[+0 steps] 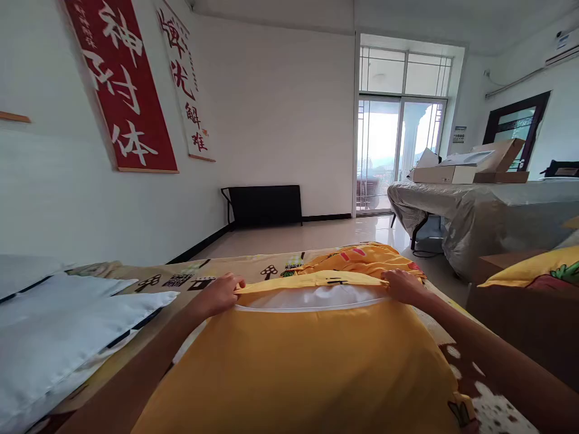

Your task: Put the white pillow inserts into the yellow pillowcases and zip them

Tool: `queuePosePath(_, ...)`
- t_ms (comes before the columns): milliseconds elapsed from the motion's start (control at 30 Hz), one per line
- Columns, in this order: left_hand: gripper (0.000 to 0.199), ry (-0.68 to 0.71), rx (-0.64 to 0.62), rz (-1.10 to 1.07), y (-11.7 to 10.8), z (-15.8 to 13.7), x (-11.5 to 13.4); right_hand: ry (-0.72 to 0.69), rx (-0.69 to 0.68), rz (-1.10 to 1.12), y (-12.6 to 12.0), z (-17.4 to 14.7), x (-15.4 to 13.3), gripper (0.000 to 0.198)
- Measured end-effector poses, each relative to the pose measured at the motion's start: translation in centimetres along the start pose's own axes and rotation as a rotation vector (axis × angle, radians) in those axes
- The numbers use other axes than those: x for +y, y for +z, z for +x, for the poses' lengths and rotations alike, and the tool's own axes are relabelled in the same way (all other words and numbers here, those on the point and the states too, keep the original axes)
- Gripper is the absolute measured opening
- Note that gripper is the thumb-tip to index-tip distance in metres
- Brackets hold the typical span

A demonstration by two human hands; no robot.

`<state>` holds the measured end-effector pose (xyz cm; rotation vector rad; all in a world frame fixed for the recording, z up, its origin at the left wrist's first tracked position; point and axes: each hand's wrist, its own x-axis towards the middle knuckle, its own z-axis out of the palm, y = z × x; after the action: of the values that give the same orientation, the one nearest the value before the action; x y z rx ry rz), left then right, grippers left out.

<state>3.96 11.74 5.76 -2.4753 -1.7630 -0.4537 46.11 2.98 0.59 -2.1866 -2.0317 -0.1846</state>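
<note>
- The one view looks from the person's head, forward and down over their own arms (154, 355).
- Nearest to it, the yellow pillowcase (307, 367) fills the bottom middle.
- It faces the white far wall (280, 108) and glass doors (400, 154), well beyond.
- Its wide field reaches both side walls.

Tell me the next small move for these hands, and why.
Probably draw together the open edges of the yellow pillowcase: the left hand and right hand grip its opening near both ends, and white pillow shows through the gap.
</note>
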Motion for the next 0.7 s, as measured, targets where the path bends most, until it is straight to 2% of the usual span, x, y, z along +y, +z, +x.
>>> queuePosePath(133,0.036,0.287,0.024,-0.097,0.4,-2.3,3.6,-0.317,0.08,0.3,0.8,-1.8,0.9,0.025)
queuePosePath(233,0.043,0.423,-0.081,-0.16,2.0,-3.8,4.8,-0.382,0.002,0.438,2.5,-2.8,1.5,0.034)
queuePosePath(333,0.05,0.361,-0.059,-0.178,5.2,-4.7,4.3,-0.32,-0.007,0.356,5.2,-3.6,1.6,0.042)
queuePosePath(433,0.051,0.21,-0.027,-0.233,6.8,-5.3,3.1,-0.38,0.051,0.252,5.7,-3.8,2.0,0.033)
queuePosePath(500,0.049,0.147,0.021,-0.238,5.5,-5.5,2.5,-0.461,0.119,0.168,4.1,-3.3,2.4,0.034)
queuePosePath(533,0.048,0.128,0.092,-0.231,4.0,-5.5,2.5,-0.48,0.171,0.136,2.9,-2.9,2.4,0.035)
queuePosePath(633,0.048,0.076,0.407,-0.244,-1.6,-4.9,3.2,-0.442,0.38,0.105,-0.4,-1.4,1.2,0.037)
queuePosePath(700,0.046,0.027,0.585,-0.27,-4.7,-4.5,4.1,-0.463,0.452,0.112,-0.9,-0.7,-0.6,0.034)
